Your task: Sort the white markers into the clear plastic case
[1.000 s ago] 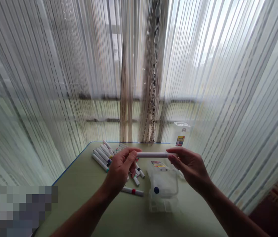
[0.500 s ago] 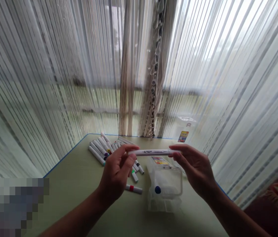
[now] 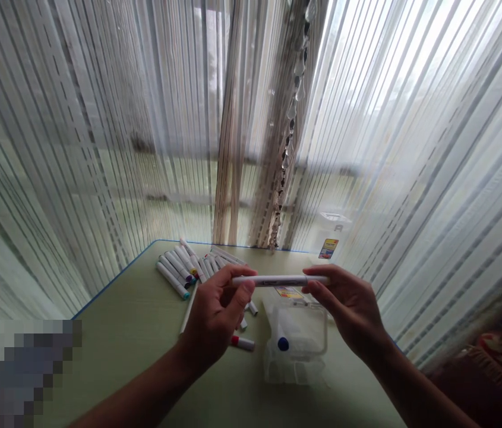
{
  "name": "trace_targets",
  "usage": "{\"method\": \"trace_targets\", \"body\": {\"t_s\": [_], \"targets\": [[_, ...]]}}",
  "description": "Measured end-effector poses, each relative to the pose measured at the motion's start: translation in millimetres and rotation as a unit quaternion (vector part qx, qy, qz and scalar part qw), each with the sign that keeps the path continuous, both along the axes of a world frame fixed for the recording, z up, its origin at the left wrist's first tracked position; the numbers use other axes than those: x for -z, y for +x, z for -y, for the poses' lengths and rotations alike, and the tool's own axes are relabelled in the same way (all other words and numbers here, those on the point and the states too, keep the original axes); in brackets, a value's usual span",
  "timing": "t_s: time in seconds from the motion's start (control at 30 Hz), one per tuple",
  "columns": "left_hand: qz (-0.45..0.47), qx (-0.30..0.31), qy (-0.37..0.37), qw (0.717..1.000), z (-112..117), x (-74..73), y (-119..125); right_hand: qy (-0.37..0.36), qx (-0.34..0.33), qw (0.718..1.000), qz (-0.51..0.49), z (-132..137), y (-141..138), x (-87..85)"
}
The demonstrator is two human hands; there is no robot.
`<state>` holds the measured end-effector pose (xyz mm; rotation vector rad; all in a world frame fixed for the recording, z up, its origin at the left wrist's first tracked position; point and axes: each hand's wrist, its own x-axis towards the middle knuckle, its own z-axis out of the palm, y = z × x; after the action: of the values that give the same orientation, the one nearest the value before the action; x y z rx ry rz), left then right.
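Between both hands a white marker [image 3: 280, 280] is held level above the table, its printed label turned partly away. My left hand [image 3: 221, 306] pinches its left end with thumb and fingers. At the other end, my right hand [image 3: 346, 297] grips the marker the same way. Below it stands a clear plastic case [image 3: 297, 330] with a dark blue round thing [image 3: 283, 343] showing at its left side. Behind my left hand lies a pile of white markers [image 3: 177, 267] with coloured ends. A red-banded marker [image 3: 244, 343] lies beside the case, partly hidden by my left hand.
The pale green table [image 3: 126, 351] has a blue edge. At its back right stands another clear container [image 3: 333, 238] with a yellow label. String curtains [image 3: 179, 119] with a beaded strand hang behind the table. Dark reddish fringed cloth [image 3: 495, 368] shows at the lower right.
The marker has rolled a little, so its printed label faces less towards me. Both hands keep their grip on it. The view has shifted slightly.
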<state>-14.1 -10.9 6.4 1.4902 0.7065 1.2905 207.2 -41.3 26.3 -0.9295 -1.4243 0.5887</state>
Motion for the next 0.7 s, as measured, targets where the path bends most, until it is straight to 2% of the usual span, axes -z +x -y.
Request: {"method": "trace_targets", "body": {"t_s": [0.13,0.37,0.53,0.7], "targets": [[-0.020,-0.013,0.004,1.000,2.3,-5.7,-0.6,-0.022,-0.008,1.000,-0.014,-0.7,1.8,1.0],[0.052,-0.002,-0.031,0.998,0.3,-10.3,1.4,-0.039,-0.041,0.998,-0.034,-3.7,7.7,5.4],[0.061,0.008,-0.033,0.998,-2.2,-6.6,1.3,-0.040,-0.023,0.999,-0.021,-2.4,4.6,2.8],[0.027,0.005,-0.026,0.999,-0.2,-6.8,0.6,-0.024,-0.008,1.000,-0.006,-2.5,2.9,0.8]]}}
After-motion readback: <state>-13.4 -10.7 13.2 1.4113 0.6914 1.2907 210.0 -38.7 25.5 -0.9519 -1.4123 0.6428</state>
